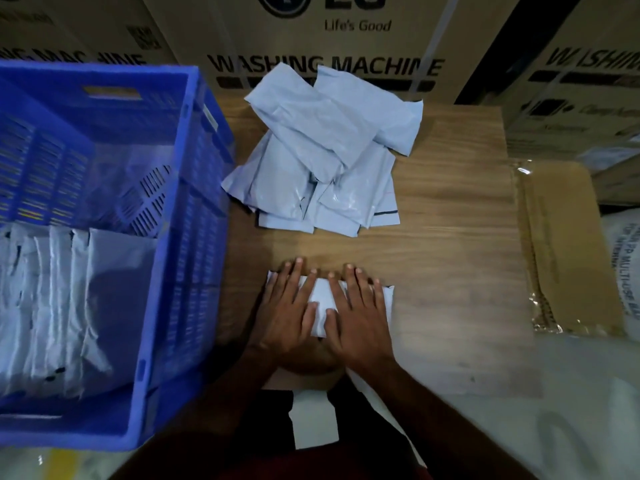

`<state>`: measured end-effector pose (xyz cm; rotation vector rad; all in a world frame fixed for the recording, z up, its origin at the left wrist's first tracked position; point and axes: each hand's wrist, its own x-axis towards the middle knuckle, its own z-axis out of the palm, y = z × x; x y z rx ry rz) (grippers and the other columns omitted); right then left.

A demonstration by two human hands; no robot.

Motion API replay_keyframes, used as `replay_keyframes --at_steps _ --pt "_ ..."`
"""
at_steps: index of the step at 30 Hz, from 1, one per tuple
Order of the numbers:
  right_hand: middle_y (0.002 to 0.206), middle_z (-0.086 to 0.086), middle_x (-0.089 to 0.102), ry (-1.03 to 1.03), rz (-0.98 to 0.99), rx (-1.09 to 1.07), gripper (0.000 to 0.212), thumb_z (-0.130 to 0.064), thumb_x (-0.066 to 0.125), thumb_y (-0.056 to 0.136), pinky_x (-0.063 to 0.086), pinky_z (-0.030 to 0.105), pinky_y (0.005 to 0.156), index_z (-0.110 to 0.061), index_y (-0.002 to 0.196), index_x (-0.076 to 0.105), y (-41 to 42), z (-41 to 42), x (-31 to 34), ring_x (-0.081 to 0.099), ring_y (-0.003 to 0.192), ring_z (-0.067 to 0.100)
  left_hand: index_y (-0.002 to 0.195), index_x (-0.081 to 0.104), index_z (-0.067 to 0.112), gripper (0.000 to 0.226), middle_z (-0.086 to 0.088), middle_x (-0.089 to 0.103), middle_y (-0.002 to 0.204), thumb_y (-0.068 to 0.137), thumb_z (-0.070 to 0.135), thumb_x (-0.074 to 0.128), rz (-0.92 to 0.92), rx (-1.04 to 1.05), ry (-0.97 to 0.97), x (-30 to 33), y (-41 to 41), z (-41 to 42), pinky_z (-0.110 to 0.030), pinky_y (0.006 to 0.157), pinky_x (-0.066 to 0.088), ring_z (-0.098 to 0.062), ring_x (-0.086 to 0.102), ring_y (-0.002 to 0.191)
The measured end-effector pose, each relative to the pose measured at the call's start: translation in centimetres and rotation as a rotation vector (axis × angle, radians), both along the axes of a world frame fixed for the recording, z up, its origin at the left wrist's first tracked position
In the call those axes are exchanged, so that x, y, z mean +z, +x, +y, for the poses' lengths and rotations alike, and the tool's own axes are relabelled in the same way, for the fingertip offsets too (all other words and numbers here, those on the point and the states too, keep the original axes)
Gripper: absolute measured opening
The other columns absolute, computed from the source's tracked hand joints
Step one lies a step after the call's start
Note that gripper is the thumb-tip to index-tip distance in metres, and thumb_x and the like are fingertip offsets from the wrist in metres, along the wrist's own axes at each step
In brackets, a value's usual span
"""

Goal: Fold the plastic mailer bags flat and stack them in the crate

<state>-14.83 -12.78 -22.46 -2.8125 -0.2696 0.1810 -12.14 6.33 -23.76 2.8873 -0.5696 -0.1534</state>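
A folded pale grey mailer bag (320, 301) lies on the wooden board (450, 254) near me. My left hand (285, 310) and my right hand (360, 313) both lie flat on it, fingers spread, pressing it down side by side. A loose pile of unfolded mailer bags (322, 154) sits at the far side of the board. To the left stands a blue plastic crate (180, 216) with several folded mailer bags (69, 299) standing in a row inside.
Large cardboard washing machine boxes (329, 46) wall off the back. A flattened cardboard piece (568, 244) with clear tape lies to the right, next to a white sack (623, 268). White sheets (313, 420) lie by my knees.
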Motion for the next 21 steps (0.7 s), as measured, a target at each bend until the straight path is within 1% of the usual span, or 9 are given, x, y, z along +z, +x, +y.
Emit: replay_keyframes --at_steps 4,8,13,15,18,20,21 --pt "0.172 0.016 0.019 -0.007 -0.032 -0.003 0.068 -0.039 0.044 0.100 0.012 0.055 0.128 -0.017 0.163 0.032 0.0 0.2 -1.0 0.012 0.160 0.032 0.159 0.038 0.011 0.061 -0.019 0.027 0.167 0.104 0.038 0.034 -0.006 0.012 -0.007 -0.3 -0.2 -0.4 -0.053 0.122 0.025 -0.037 0.026 0.155" --pt "0.172 0.015 0.019 0.000 -0.068 -0.002 0.068 -0.039 0.042 0.100 0.014 0.056 0.127 -0.016 0.163 0.032 0.2 0.0 -1.7 0.012 0.160 0.032 0.160 0.036 0.011 0.061 -0.019 0.024 0.169 0.106 0.039 0.032 -0.038 0.017 -0.014 -0.6 -0.3 -0.5 -0.051 0.124 0.021 -0.036 0.021 0.157" --pt "0.172 0.015 0.018 0.021 -0.078 0.018 0.066 -0.038 0.043 0.101 0.016 0.056 0.127 -0.015 0.162 0.033 0.4 -0.1 -1.4 0.011 0.161 0.029 0.160 0.036 0.010 0.061 -0.020 0.022 0.169 0.106 0.038 0.034 -0.049 0.030 -0.009 -0.4 -0.3 -0.8 -0.054 0.124 0.021 -0.037 0.020 0.157" --pt "0.171 0.016 0.020 0.054 -0.101 0.030 0.062 -0.036 0.042 0.104 0.014 0.055 0.128 -0.014 0.161 0.035 0.2 -0.9 -0.9 0.013 0.160 0.029 0.159 0.037 0.007 0.061 -0.023 0.023 0.168 0.105 0.037 0.036 -0.077 0.033 -0.035 0.2 -0.6 -1.2 -0.055 0.126 0.018 -0.039 0.020 0.157" --pt "0.171 0.017 0.021 0.070 -0.112 -0.076 0.062 -0.034 0.037 0.104 0.010 0.055 0.129 -0.012 0.161 0.034 -0.4 -3.1 -0.5 0.014 0.160 0.030 0.159 0.038 0.009 0.061 -0.023 0.024 0.167 0.103 0.035 0.038 -0.077 -0.033 -0.099 0.3 -1.0 -3.5 -0.054 0.126 0.014 -0.039 0.020 0.156" --pt "0.172 0.018 0.016 0.062 -0.091 -0.147 0.062 -0.034 0.034 0.106 0.011 0.057 0.128 -0.010 0.163 0.029 -0.9 -4.3 -0.8 0.010 0.161 0.030 0.160 0.038 0.013 0.061 -0.021 0.022 0.169 0.103 0.037 0.037 -0.040 -0.060 -0.095 -0.3 -1.2 -5.0 -0.055 0.125 0.016 -0.038 0.019 0.157" --pt "0.172 0.018 0.014 0.052 -0.084 -0.149 0.063 -0.034 0.033 0.106 0.012 0.058 0.128 -0.011 0.164 0.027 -1.1 -4.6 -1.1 0.009 0.161 0.030 0.160 0.038 0.015 0.061 -0.020 0.021 0.169 0.103 0.037 0.037 -0.024 -0.053 -0.091 -0.6 -1.2 -5.3 -0.055 0.125 0.016 -0.038 0.019 0.157"
